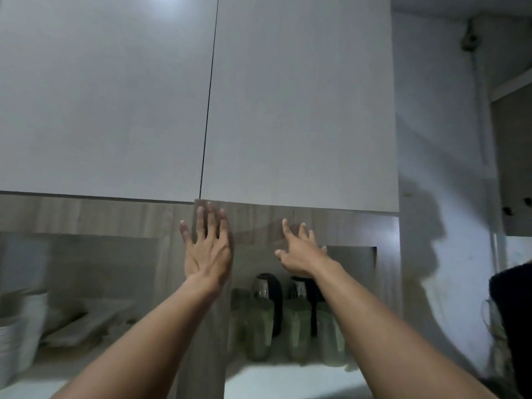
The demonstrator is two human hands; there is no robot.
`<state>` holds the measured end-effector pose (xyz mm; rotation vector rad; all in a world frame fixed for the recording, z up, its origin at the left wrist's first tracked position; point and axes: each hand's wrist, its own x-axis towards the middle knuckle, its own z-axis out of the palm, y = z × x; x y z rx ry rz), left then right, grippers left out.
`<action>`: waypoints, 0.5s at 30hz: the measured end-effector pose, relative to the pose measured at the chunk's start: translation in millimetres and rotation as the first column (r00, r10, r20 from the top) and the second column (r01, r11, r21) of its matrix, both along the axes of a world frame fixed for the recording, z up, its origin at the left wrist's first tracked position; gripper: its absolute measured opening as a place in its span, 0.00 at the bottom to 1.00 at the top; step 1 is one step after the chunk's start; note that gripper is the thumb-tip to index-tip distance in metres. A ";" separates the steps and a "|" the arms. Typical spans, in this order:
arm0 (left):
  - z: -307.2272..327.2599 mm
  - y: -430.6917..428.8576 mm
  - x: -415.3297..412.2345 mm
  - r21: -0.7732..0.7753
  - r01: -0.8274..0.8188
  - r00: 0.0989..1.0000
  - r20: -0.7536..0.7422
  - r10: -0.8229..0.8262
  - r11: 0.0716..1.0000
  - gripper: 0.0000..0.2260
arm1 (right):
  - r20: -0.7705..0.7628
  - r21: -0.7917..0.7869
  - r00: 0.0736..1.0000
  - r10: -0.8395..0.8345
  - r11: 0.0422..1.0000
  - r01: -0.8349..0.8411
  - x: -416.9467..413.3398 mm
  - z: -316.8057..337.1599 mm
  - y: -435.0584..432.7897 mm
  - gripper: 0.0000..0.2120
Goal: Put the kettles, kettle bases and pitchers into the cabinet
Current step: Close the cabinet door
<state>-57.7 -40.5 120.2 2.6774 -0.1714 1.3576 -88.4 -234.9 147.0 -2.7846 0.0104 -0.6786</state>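
Two white cabinet doors fill the upper view, the left door (pixel 103 96) and the right door (pixel 299 105), both closed. My left hand (pixel 208 249) is raised with straight fingers just below the seam between them, against the wooden panel (pixel 253 223). My right hand (pixel 300 251) reaches up beside it with spread fingers, under the right door's lower edge. In the open niche below stand two glass kettles with black handles (pixel 267 289) (pixel 305 292) behind several greenish pitchers (pixel 260 326). Neither hand holds anything.
A left niche holds stacked white bowls (pixel 31 315) and a white tray (pixel 86 318). A wooden divider (pixel 201 355) separates the niches. At the right are a white wall (pixel 437 139), a pipe (pixel 480 110), another cabinet (pixel 515 156) and a dark object (pixel 512 312).
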 end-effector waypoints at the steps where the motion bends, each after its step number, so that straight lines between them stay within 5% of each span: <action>1: -5.5 1.8 6.3 -0.006 -0.009 1.000 -0.019 0.008 1.000 0.31 | -0.008 -0.017 1.000 -0.008 1.000 0.008 4.1 -2.7 -1.6 0.38; 15: -28.2 -19.3 86.6 -0.120 0.063 0.972 -0.220 -0.088 0.991 0.32 | -0.018 -0.076 0.999 0.030 0.997 -0.032 75.9 -23.9 -25.2 0.40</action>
